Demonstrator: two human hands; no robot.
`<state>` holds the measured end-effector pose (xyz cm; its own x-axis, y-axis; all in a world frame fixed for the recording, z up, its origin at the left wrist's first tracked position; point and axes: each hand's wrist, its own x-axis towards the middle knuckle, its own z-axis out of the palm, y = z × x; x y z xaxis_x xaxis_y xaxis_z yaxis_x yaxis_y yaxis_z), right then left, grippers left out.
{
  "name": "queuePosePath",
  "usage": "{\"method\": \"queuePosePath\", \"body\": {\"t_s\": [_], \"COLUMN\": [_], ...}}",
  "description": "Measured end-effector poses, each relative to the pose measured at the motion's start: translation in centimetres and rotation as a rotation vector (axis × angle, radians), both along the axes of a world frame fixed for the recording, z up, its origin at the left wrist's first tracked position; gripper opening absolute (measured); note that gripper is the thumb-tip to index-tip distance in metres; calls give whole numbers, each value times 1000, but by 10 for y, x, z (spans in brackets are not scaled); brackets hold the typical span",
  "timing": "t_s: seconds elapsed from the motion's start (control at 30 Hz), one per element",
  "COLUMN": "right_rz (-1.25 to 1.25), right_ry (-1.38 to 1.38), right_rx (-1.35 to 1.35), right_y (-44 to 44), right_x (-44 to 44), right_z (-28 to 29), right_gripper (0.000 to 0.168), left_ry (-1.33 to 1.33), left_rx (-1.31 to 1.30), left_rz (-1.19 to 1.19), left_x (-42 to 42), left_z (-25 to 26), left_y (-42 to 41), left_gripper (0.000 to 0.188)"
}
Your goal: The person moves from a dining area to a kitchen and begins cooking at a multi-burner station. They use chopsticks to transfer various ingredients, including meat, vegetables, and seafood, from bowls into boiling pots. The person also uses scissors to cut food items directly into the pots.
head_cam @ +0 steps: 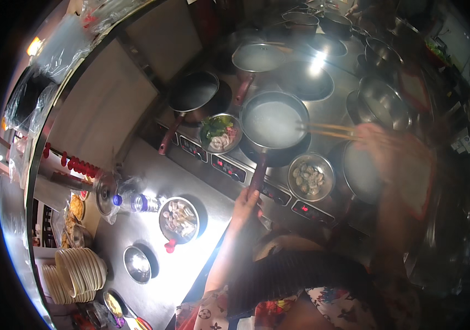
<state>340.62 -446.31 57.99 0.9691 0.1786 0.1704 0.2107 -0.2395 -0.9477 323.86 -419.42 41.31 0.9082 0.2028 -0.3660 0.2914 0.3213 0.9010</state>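
My left hand (247, 205) grips the dark red handle (259, 173) of a saucepan (274, 119) on the cooktop. Steaming, whitish liquid fills this pan. Held in my right hand (375, 144) is a pair of long chopsticks (330, 130); their tips reach over the pan's right rim and look blurred. To the pan's left stands a metal bowl of greens, squid-like rings and pinkish pieces (221, 134). A second metal bowl, with clams (310, 178), stands near its lower right. Below my right hand, a larger pan (363, 171) of cloudy liquid is partly hidden by my forearm.
More pans, including a dark one (193, 91) and a steaming one (258, 57), stand behind. Control panels (229, 168) line the cooktop's front. On the steel counter are a bowl of cut seafood (179, 220), a plastic bottle (140, 203), a small metal bowl (137, 264) and stacked bowls (80, 272).
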Motion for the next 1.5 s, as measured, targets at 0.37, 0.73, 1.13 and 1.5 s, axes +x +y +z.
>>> {"method": "queuePosePath", "body": {"t_s": [0.37, 0.73, 1.13, 1.5], "right_rz": [289, 59, -210, -366], "right_ry": [263, 200, 538, 216], "right_rx": [139, -20, 612, 622], "right_y": [101, 71, 79, 91], "right_x": [69, 72, 50, 67], "right_z": [-76, -55, -162, -153], "right_gripper": [18, 18, 27, 26], "left_ry": [0, 84, 84, 76], "left_rx": [-19, -431, -467, -466], "left_rz": [-127, -180, -169, -160], "left_x": [7, 35, 36, 37], "left_z": [-16, 0, -1, -2], "left_y": [12, 20, 15, 12], "left_gripper": [31, 16, 15, 15]}}
